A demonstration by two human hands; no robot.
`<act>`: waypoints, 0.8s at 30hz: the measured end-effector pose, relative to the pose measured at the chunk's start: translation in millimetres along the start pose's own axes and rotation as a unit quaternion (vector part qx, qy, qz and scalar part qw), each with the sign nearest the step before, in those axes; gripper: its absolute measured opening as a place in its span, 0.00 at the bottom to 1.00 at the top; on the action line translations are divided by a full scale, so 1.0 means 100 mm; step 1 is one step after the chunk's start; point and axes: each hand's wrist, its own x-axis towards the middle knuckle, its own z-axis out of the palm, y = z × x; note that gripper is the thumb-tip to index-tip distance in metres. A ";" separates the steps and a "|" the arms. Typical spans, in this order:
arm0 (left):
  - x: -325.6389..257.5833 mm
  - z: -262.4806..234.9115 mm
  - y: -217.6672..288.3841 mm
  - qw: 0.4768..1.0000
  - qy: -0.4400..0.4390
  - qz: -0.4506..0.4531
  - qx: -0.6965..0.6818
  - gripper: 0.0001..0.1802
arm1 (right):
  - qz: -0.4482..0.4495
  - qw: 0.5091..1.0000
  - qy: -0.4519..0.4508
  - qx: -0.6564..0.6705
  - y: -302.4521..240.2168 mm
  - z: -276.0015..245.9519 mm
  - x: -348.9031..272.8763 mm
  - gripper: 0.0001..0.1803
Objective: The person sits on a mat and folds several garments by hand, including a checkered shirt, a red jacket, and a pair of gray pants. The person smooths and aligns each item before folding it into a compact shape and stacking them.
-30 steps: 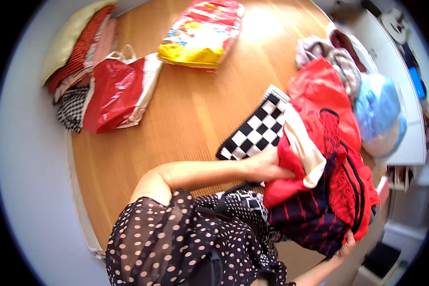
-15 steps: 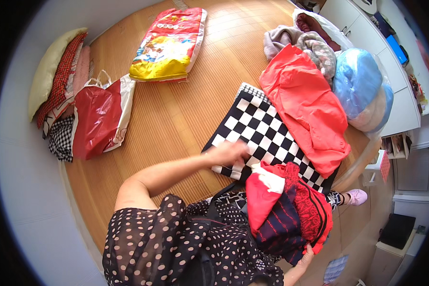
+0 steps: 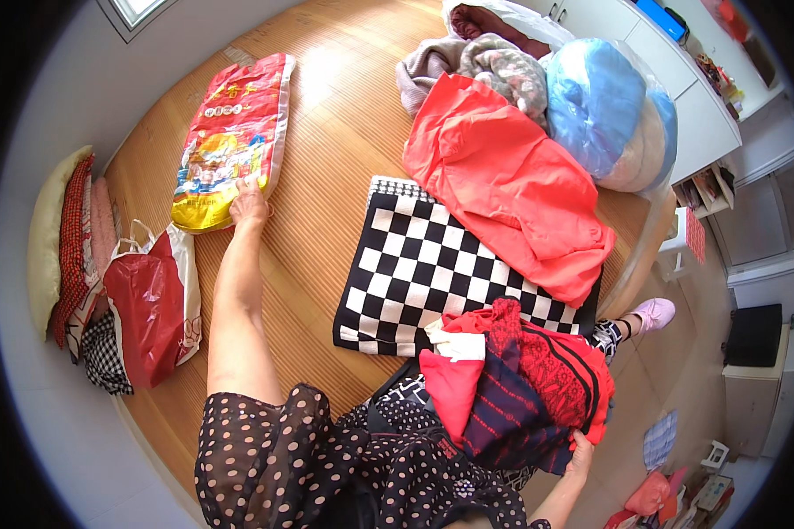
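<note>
"What do we find changed?"

"We record the left hand (image 3: 249, 207), earlier over the checkered cloth (image 3: 415, 264), now touching the red-and-yellow plastic sack (image 3: 229, 145) on the ribbed mat (image 3: 304, 291); we cannot tell whether its fingers grip."

"And the right hand (image 3: 579, 454)?"

"Its fingers stay clamped on the red-and-navy clothes bundle (image 3: 520, 397). We thus have both hands on things well apart."

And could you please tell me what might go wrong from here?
The clothes could slip toward the floor, since only the right hand grips them, near one edge, while the left hand is at the red-yellow bag.

The red cloth lies loose, partly over the checked cloth, so a tug on either might shift both.
</note>
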 end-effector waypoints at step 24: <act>-0.79 -0.05 -0.30 0.953 0.171 0.167 -0.186 0.31 | 0.037 0.998 0.053 -0.002 -0.30 0.41 -0.27 0.07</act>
